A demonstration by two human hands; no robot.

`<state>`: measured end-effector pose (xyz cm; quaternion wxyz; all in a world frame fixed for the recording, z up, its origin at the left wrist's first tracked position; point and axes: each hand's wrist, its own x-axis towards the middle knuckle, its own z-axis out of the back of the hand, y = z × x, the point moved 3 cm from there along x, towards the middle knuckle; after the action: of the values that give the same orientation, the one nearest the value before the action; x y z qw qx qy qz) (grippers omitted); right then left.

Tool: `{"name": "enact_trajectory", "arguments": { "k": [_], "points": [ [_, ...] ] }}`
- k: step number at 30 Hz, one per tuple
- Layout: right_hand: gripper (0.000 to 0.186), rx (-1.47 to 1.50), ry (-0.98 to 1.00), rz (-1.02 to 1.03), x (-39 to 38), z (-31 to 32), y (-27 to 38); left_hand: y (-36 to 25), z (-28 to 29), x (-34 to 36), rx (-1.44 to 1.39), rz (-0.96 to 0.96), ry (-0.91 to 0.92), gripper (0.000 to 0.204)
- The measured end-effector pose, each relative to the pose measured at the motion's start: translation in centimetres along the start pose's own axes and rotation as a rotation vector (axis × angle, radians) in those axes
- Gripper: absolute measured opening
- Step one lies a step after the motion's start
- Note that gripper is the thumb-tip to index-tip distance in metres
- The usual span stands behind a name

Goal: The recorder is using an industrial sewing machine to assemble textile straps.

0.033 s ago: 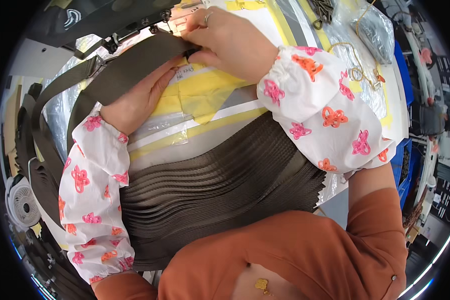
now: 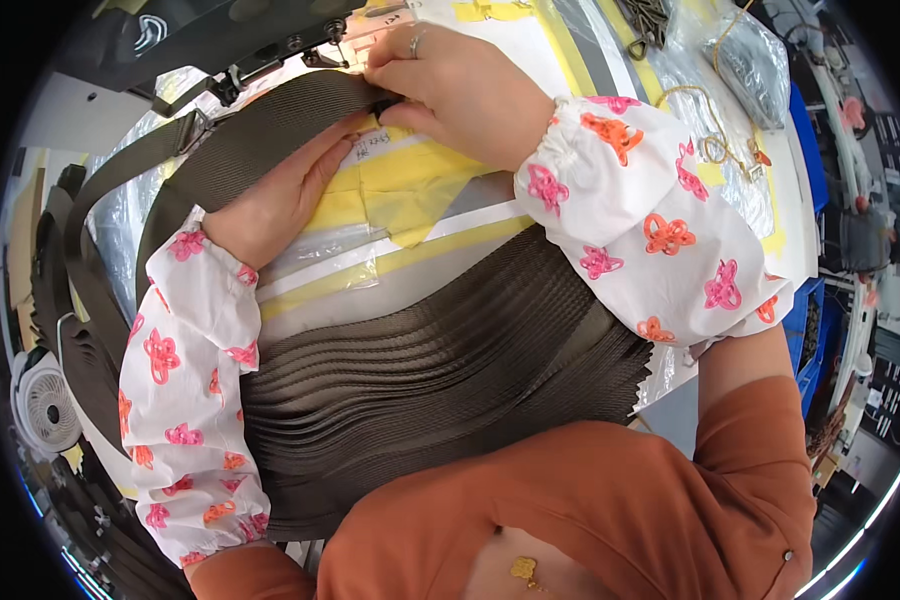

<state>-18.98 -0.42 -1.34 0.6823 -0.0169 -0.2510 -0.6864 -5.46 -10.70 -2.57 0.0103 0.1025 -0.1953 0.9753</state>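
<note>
A dark olive webbing strap (image 2: 275, 125) arches below the head of a black sewing machine (image 2: 200, 50). My right hand (image 2: 460, 95) is closed, pinching the strap's end between thumb and fingers near the needle area. Under the strap's near edge, my left hand (image 2: 280, 205) supports it, the fingers partly hidden by the webbing. Farther left, the strap runs through a metal slide buckle (image 2: 198, 128) and hangs down in loops. Close to my body lies a large stack of cut webbing strips (image 2: 420, 370) in the same dark colour.
Yellow tape (image 2: 410, 195) and clear film cover the worktop. Clear plastic bags (image 2: 750, 65), metal hardware (image 2: 645, 20) and a gold cord (image 2: 715, 145) lie at the far right. Blue bins (image 2: 805, 320) stand beyond the right edge. A white fan (image 2: 45, 405) is at the left.
The strap's upper face has tilted and shifted slightly near the presser foot. Both hands stay almost in place.
</note>
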Motion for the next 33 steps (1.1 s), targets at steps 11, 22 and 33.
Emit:
{"name": "enact_trajectory", "arguments": {
  "k": [11, 22, 33],
  "points": [
    [0.025, -0.238, -0.143, 0.205, -1.5, -0.4, 1.8, -3.3, 1.5, 0.1, 0.293, 0.163, 0.051, 0.025],
    [0.023, -0.23, -0.149, 0.116, -1.1, -0.2, 2.0, -1.8, 2.3, 0.3, 0.486, -0.276, -0.308, 0.027],
    [0.02, -0.262, -0.172, 0.168, -1.1, 0.4, 2.0, -0.3, 2.0, 0.6, 0.18, -0.184, -0.263, 0.026]
  ]
}}
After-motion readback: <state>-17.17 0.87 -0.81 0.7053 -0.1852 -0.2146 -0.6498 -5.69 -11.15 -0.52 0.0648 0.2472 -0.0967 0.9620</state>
